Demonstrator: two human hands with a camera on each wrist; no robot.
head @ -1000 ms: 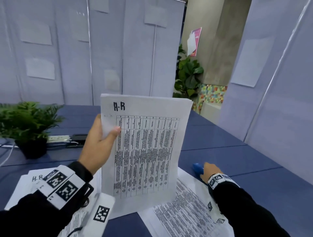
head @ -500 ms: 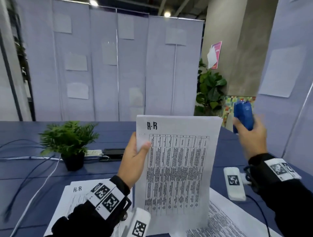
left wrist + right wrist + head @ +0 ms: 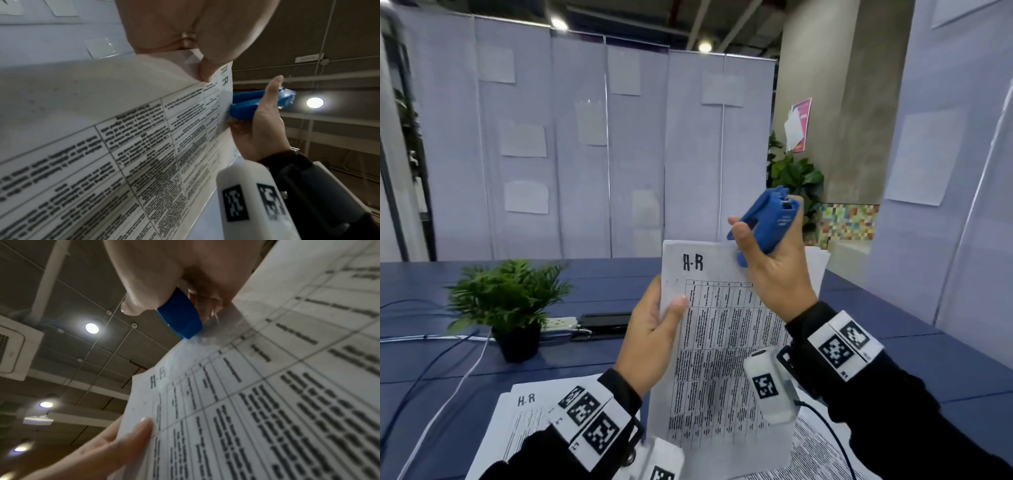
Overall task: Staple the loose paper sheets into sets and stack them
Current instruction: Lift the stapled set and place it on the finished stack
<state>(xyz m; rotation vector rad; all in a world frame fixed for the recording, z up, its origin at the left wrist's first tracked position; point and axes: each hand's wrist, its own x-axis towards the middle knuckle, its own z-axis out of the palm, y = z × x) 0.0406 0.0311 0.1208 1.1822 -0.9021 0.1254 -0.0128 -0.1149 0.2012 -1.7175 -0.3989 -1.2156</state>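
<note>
Blue table (image 3: pixel 619 281) behind; stapler (image 3: pixel 767 226) now at sheets' (image 3: pixel 722 342) top edge.

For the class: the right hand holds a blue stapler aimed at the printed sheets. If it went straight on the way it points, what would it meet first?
Most likely the top edge of the held sheets: the blue stapler in the right hand already sits there, though contact is unclear.

bright blue stapler (image 3: pixel 768 224), white sheets (image 3: pixel 726 359) with black table print and "H-R" on top, navy table (image 3: pixel 893 359), green potted plant (image 3: pixel 508 301) in a black pot, black-and-white checker tags on wristbands (image 3: pixel 840 344)
</note>
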